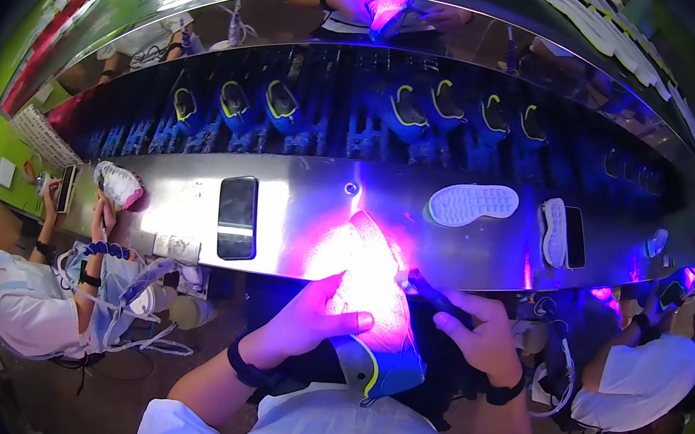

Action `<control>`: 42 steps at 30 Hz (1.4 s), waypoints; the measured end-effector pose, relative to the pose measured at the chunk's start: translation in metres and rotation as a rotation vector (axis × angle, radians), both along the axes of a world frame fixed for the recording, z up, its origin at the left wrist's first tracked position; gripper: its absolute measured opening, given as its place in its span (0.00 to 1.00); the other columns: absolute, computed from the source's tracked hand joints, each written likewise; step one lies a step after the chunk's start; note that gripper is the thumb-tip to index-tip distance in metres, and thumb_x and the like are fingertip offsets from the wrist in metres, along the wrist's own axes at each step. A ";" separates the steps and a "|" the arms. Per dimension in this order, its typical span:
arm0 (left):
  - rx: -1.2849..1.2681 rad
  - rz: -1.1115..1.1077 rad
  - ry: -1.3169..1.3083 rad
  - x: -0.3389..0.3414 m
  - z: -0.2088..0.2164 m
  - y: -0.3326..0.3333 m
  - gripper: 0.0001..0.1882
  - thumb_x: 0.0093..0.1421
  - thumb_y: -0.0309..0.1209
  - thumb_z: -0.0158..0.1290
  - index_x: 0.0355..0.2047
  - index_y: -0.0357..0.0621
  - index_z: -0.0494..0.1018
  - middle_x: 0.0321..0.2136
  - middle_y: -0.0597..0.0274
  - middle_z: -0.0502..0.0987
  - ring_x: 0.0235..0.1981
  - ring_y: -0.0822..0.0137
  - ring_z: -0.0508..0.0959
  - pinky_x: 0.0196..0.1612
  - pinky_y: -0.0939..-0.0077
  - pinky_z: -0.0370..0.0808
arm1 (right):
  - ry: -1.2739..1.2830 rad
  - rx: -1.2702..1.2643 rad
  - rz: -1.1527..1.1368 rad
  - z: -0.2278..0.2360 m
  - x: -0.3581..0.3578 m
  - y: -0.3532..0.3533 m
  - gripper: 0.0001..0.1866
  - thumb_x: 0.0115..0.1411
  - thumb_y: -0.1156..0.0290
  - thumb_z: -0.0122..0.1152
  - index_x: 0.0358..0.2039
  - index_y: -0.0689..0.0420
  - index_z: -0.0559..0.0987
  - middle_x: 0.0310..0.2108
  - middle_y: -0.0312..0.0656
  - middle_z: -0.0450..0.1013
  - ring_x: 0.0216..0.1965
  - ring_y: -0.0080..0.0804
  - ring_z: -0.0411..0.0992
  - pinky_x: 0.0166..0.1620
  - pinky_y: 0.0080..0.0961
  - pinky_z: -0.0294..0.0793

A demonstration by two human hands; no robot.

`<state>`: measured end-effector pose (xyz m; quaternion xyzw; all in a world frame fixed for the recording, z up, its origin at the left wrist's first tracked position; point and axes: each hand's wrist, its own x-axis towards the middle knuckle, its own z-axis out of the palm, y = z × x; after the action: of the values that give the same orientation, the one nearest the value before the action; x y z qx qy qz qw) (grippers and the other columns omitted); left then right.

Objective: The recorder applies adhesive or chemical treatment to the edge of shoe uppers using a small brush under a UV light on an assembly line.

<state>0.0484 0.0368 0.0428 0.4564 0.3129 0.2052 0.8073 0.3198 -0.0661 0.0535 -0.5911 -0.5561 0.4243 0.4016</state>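
Observation:
My left hand point(310, 317) grips a blue shoe upper point(395, 365) with a yellow-green collar edge, its thumb lying across the side. The toe end points away from me toward the metal bench and is washed out by bright white and violet light. In my right hand point(483, 333) is a dark-handled slim tool point(435, 297), its pale tip close to the shoe upper's right side. Whether that tip touches the surface is lost in the glare. Beyond, on the bench, lie a black phone point(238, 217) and a white shoe sole point(474, 206).
A dark conveyor point(331, 140) behind the metal bench point(290, 183) carries several shoe uppers with yellow-green collars. More soles point(580, 19) line the upper shelf. Co-workers sit at left point(47, 300) and right point(643, 370); another white sole point(554, 233) lies beside a dark phone point(575, 238).

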 end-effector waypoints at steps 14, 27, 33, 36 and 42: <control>0.020 0.104 0.101 -0.001 0.003 0.005 0.36 0.64 0.30 0.65 0.66 0.27 0.62 0.58 0.54 0.75 0.60 0.64 0.74 0.63 0.65 0.72 | -0.013 -0.257 0.106 0.022 0.027 -0.051 0.21 0.62 0.71 0.71 0.56 0.59 0.82 0.43 0.42 0.84 0.43 0.27 0.79 0.49 0.27 0.77; 0.068 0.110 0.308 0.035 -0.012 -0.003 0.57 0.59 0.49 0.68 0.69 0.15 0.52 0.65 0.33 0.68 0.70 0.48 0.64 0.72 0.56 0.59 | -0.060 -0.163 0.151 0.015 0.065 -0.055 0.21 0.61 0.72 0.71 0.55 0.58 0.83 0.37 0.42 0.82 0.38 0.28 0.78 0.45 0.26 0.76; -0.071 0.254 0.070 0.038 -0.001 -0.007 0.32 0.67 0.36 0.61 0.65 0.33 0.64 0.54 0.55 0.78 0.53 0.68 0.80 0.57 0.71 0.77 | -0.247 -0.093 0.052 0.021 0.060 -0.049 0.22 0.56 0.75 0.73 0.53 0.55 0.84 0.27 0.41 0.76 0.28 0.30 0.73 0.34 0.27 0.71; -0.165 0.263 0.010 0.029 0.010 -0.009 0.26 0.70 0.39 0.58 0.61 0.36 0.68 0.45 0.57 0.82 0.45 0.68 0.84 0.52 0.71 0.80 | -0.306 -0.016 0.057 0.031 0.048 -0.036 0.23 0.54 0.76 0.74 0.53 0.54 0.85 0.25 0.42 0.74 0.26 0.31 0.72 0.33 0.28 0.70; -0.538 0.238 -0.056 0.001 0.002 -0.016 0.20 0.74 0.47 0.48 0.47 0.40 0.73 0.28 0.60 0.82 0.31 0.65 0.85 0.34 0.67 0.82 | -0.337 0.061 0.082 0.045 0.031 -0.019 0.24 0.55 0.75 0.73 0.54 0.53 0.84 0.25 0.42 0.74 0.24 0.32 0.72 0.31 0.27 0.70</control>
<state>0.0490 0.0207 0.0446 0.1804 0.3850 0.2208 0.8778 0.3510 -0.0855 0.0987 -0.6183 -0.6517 0.3183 0.3028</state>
